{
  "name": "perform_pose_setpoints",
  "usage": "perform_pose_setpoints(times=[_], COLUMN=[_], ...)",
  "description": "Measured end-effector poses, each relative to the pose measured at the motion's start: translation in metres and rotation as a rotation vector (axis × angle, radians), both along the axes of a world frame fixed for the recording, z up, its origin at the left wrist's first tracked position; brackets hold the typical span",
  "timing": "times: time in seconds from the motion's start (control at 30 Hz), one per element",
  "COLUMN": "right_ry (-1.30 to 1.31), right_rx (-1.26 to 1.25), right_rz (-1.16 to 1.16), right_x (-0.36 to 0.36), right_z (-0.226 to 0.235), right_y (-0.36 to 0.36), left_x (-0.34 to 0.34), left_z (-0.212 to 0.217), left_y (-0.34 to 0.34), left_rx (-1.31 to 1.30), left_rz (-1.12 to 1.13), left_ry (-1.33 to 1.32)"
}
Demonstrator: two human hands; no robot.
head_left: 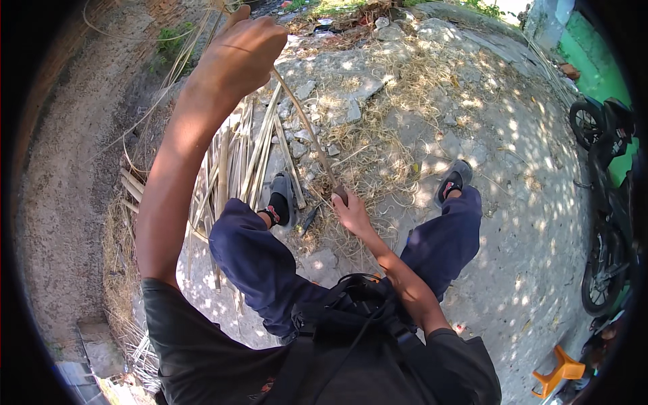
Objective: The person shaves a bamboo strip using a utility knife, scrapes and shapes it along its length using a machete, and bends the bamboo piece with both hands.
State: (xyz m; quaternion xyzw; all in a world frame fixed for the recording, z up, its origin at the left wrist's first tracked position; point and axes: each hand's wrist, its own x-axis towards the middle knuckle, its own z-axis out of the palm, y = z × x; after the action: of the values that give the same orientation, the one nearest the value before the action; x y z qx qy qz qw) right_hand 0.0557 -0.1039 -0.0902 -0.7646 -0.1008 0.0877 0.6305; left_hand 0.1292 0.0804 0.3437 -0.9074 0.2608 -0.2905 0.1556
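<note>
My left hand is raised high at the upper left, its fingers closed in a fist. Thin pale bamboo strips trail down and left from beside it; what lies inside the fist is mostly hidden. A long, slim brown stick runs slantwise from below that fist to my right hand. Low in front of my body, the right hand is closed around its thicker, darker end. Between my feet and to their left, split bamboo lengths lie in a loose pile. A small dark object is on the ground near my left shoe.
Curly pale shavings and broken stones litter the concrete ground ahead. A rough wall rises on the left. At the right stand a dark motorcycle, a green wall and an orange plastic stool.
</note>
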Motion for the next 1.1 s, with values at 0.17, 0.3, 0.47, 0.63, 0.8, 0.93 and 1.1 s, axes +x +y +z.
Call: perform_pose_setpoints(times=[0.17, 0.3, 0.47, 0.63, 0.8, 0.93, 1.1], right_ry=[0.167, 0.097, 0.024, 0.066, 0.165, 0.154, 0.099], right_rx=[0.092, 0.158, 0.04, -0.215, -0.129, -0.026, 0.008], right_rz=[0.017, 0.056, 0.04, 0.013, -0.071, -0.036, 0.011], right_x=[-0.011, -0.011, -0.019, -0.04, -0.038, -0.039, -0.039], right_z=[0.017, 0.08, 0.042, -0.021, -0.033, 0.022, 0.019], right_y=[0.007, 0.005, -0.006, -0.005, -0.009, 0.002, -0.005], left_x=[-0.007, -0.003, 0.001, 0.004, 0.003, 0.008, 0.009], left_z=[0.002, 0.0, 0.002, -0.004, 0.005, -0.01, -0.012], left_y=[0.003, 0.008, 0.007, 0.015, 0.003, 0.01, 0.023], left_rx=[0.036, -0.016, -0.004, 0.029, -0.01, 0.04, 0.005], left_rz=[0.091, 0.065, 0.064, 0.074, 0.107, 0.155, 0.058], left_ry=[0.05, 0.039, 0.047, -0.005, 0.034, 0.052, -0.036])
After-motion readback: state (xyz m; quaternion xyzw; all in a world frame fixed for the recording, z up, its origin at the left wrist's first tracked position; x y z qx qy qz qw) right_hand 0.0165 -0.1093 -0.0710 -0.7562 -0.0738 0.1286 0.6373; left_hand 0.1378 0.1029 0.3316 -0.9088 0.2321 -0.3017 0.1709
